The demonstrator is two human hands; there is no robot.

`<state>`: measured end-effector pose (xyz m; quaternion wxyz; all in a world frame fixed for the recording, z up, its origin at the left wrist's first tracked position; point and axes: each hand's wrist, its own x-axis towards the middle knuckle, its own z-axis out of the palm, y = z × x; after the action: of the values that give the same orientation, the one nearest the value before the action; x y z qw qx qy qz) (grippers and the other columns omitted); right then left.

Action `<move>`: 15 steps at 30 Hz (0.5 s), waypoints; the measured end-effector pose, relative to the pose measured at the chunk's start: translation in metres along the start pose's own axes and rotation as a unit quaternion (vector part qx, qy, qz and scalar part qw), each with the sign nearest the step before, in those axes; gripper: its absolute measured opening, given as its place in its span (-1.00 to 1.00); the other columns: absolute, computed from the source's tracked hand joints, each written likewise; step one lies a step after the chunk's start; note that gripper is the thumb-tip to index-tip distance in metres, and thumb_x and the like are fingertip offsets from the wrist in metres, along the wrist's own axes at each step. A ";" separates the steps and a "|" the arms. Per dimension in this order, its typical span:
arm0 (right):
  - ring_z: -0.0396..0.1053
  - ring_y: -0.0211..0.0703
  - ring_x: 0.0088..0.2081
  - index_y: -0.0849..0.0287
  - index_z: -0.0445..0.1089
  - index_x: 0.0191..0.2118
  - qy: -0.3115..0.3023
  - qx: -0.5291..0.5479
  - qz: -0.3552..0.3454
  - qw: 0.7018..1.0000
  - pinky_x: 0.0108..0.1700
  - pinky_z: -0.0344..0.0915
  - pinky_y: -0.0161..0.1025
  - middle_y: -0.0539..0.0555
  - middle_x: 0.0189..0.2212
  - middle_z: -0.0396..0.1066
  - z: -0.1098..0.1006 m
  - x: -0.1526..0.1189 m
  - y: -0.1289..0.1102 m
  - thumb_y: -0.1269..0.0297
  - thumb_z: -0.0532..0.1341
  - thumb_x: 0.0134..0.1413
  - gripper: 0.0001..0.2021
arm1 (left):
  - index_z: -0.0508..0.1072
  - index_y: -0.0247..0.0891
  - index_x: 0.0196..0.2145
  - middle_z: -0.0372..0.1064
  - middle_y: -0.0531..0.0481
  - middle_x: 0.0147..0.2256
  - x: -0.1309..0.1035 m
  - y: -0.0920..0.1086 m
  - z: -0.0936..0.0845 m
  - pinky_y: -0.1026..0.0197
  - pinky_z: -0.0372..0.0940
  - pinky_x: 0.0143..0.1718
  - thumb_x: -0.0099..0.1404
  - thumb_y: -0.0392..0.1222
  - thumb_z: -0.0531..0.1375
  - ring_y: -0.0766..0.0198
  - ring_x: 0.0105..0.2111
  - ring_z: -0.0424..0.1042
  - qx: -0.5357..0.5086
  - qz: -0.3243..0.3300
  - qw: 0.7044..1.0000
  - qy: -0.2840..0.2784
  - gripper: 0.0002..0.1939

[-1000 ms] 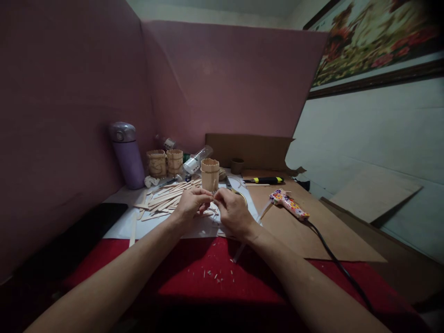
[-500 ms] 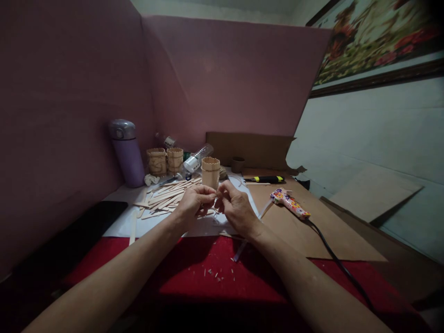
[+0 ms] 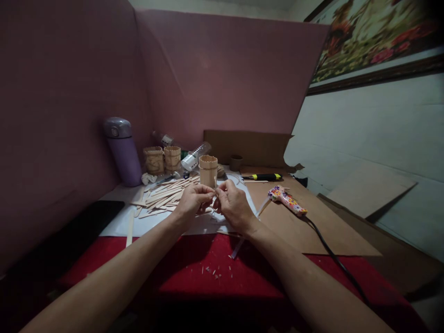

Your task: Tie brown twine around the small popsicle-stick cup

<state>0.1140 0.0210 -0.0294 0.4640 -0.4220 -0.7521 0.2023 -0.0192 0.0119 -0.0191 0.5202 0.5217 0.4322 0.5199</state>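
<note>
My left hand [image 3: 194, 201] and my right hand [image 3: 234, 206] meet fingertip to fingertip over the paper, both closed in a pinch. A thin pale strand [image 3: 215, 181] pokes up between the fingertips; its exact kind is too small to make out. Just behind them stands an upright cup of wooden sticks [image 3: 208, 172] with a band around its upper part. To the left of my left hand lies a loose pile of wooden craft sticks [image 3: 166, 196] on white paper [image 3: 114, 222].
A flowered glue gun [image 3: 287, 201] with a black cord lies on cardboard [image 3: 322, 236] at right, near a black-and-yellow cutter [image 3: 267, 177]. Behind are two stick cups [image 3: 153, 160], a plastic bottle [image 3: 196, 157], a small brown pot [image 3: 236, 162] and a purple flask [image 3: 123, 152]. Scraps litter the red cloth [image 3: 194, 259].
The view has shifted slightly, so everything sits a little further left and up. Both hands stay pinched together, and the pale strand now shows above the fingertips.
</note>
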 end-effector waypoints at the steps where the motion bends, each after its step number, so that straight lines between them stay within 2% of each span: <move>1: 0.34 -0.18 -0.53 0.13 0.15 -0.39 0.001 -0.004 0.001 1.000 -0.46 0.18 -0.28 0.02 -0.60 0.35 0.000 0.000 0.001 0.36 0.02 0.17 -0.89 | 0.38 -0.35 -0.54 0.19 0.13 -0.75 0.000 0.000 0.000 0.38 -0.17 -0.73 -0.11 -0.22 0.26 0.50 -0.76 0.02 0.000 0.001 1.000 0.001 -0.83; 6: 0.35 -0.18 -0.52 0.13 0.15 -0.41 -0.001 -0.015 0.005 1.000 -0.46 0.18 -0.28 0.06 -0.55 0.39 0.001 0.001 0.004 0.37 0.02 0.16 -0.88 | 0.41 -0.36 -0.51 0.21 0.13 -0.74 -0.001 -0.001 0.000 0.38 -0.14 -0.72 -0.12 -0.23 0.26 0.50 -0.76 0.04 0.000 0.006 1.000 0.004 -0.82; 15: 0.35 -0.20 -0.59 0.11 0.13 -0.39 -0.018 0.015 0.021 0.999 -0.52 0.19 -0.29 0.01 -0.63 0.36 0.000 -0.002 0.000 0.34 -0.01 0.18 -0.89 | 0.41 -0.35 -0.58 0.22 0.14 -0.74 -0.001 -0.001 0.003 0.37 -0.13 -0.71 -0.06 -0.20 0.26 0.52 -0.76 0.04 0.025 0.031 0.999 -0.008 -0.85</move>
<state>0.1142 0.0196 -0.0301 0.4521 -0.4273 -0.7481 0.2311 -0.0165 0.0103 -0.0202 0.4942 0.5516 0.4249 0.5205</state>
